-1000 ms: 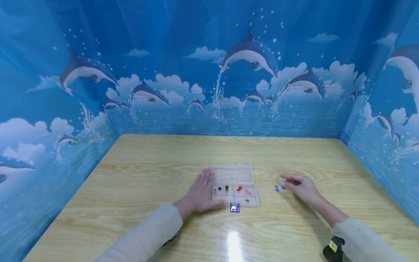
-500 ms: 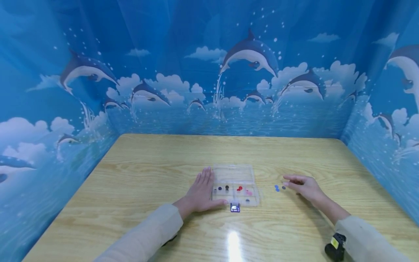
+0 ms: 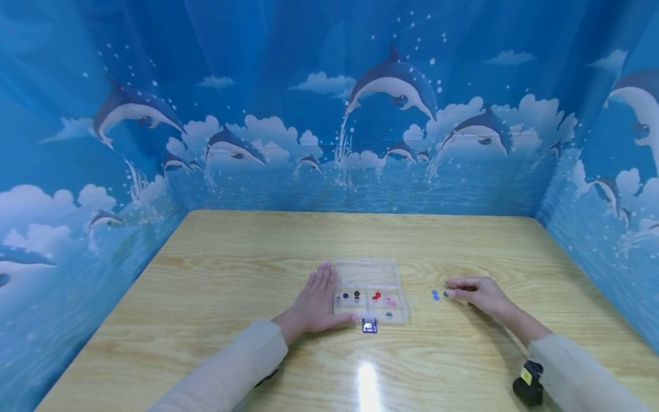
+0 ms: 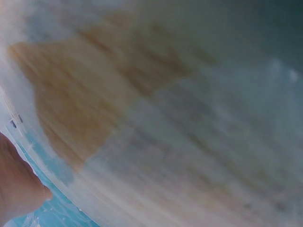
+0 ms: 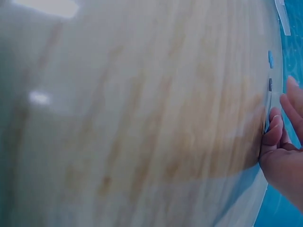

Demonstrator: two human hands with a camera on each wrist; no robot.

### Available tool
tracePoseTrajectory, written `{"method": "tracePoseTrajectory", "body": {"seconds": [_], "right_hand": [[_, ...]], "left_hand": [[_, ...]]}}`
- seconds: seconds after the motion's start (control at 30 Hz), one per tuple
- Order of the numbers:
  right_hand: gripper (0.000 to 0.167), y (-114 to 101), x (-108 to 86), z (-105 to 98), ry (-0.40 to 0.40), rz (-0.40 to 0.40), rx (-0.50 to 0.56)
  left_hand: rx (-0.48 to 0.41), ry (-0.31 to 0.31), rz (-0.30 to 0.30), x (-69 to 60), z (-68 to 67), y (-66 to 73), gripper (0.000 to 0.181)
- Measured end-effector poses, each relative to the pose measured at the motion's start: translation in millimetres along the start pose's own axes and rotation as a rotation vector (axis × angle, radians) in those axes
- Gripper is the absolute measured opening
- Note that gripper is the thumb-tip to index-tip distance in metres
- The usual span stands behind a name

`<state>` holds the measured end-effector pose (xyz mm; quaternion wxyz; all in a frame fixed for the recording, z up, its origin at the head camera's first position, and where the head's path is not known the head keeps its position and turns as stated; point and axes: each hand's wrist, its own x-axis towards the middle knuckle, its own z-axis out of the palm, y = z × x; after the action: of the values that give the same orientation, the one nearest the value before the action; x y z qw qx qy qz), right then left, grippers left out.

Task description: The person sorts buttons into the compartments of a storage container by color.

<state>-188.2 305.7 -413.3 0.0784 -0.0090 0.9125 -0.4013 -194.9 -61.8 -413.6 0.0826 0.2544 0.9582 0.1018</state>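
Note:
In the head view an open clear plastic box (image 3: pixel 405 312) with compartments lies mid-table, its lid (image 3: pixel 367 272) folded back. Small round button-like pieces sit inside: dark ones (image 3: pixel 357 294), red ones (image 3: pixel 377 296), a pink one (image 3: pixel 392 302) and a grey one (image 3: pixel 389 315). My left hand (image 3: pixel 320 303) rests flat along the box's left side, thumb stretched along its front edge. Right of the box lie blue pieces (image 3: pixel 435 295) and a dark round piece (image 3: pixel 446 294) on the table. Close beside the dark piece, my right hand (image 3: pixel 480 296) has thumb and forefinger parted, holding nothing visible.
A small purple-edged square (image 3: pixel 369 325) stands at the box's front edge. The wood-grain table (image 3: pixel 247 246) meets a blue dolphin-print curtain (image 3: pixel 309 114) at the back and sides. Wrist-worn gear (image 3: pixel 528 383) hangs below the right sleeve.
My right hand has shifted slightly right, and its fingertips have sunk a little toward the table beside the dark piece. The left hand and the box have stayed put.

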Motion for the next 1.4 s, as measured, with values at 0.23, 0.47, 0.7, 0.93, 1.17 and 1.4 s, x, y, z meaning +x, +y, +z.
{"method": "tracePoseTrajectory", "body": {"seconds": [0.23,0.47,0.7,0.93,1.17,1.4], "right_hand": [[0.042,-1.4,1.8,0.4,0.01,-0.015,-0.049],[0.031,-3.3,1.8,2.4,0.02,-0.057,-0.041],[0.026,-5.2,1.4,4.2,0.038,-0.083,-0.059],[0.021,-5.5,2.6,6.5,0.053,-0.084,-0.077],[0.013,-4.7,4.1,9.2,0.077,-0.104,-0.126],[0.012,-7.6,2.6,9.5,0.078,-0.102,-0.139]], "left_hand": [[-0.001,0.003,0.007,0.7,1.2,-0.8,0.107],[0.006,0.03,0.029,-0.3,1.8,-1.4,0.107],[0.004,0.021,0.025,0.0,1.4,-1.5,0.107],[0.005,0.02,0.019,1.6,2.7,-2.2,0.107],[0.006,0.022,0.023,0.1,2.4,-1.5,0.106],[0.002,0.024,0.025,0.2,2.5,-1.7,0.106]]}}
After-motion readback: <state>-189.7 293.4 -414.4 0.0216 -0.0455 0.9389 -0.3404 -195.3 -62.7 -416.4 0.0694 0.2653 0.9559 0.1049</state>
